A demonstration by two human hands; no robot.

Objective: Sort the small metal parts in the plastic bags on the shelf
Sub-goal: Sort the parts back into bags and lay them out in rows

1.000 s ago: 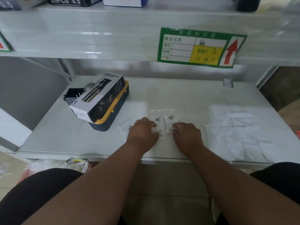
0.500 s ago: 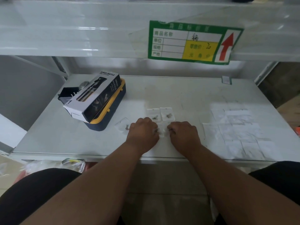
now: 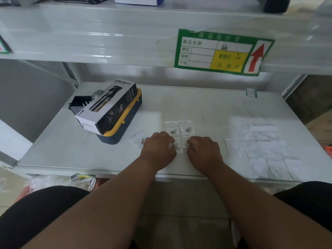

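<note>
Clear plastic is what you are working: your left hand [image 3: 158, 150] and right hand [image 3: 203, 151], both knuckles-up with fingers curled, pinch a small clear plastic bag [image 3: 177, 147] holding a metal part at the near middle of the white shelf [image 3: 197, 105], so you look to be squaring it into line. Next, slide it up against the two filled clear bags [image 3: 179, 127] just beyond, each with one small metal piece. Farther left, a white-and-black spray bottle carton [image 3: 107, 106] rests on a navy and yellow box [image 3: 124, 126].

Two bags [image 3: 179, 129] lie on the shelf [image 3: 206, 108], right of the box [image 3: 107, 106]. The box rests on a case [image 3: 124, 126]. A third bag [image 3: 137, 138] lies just before the case.
</note>
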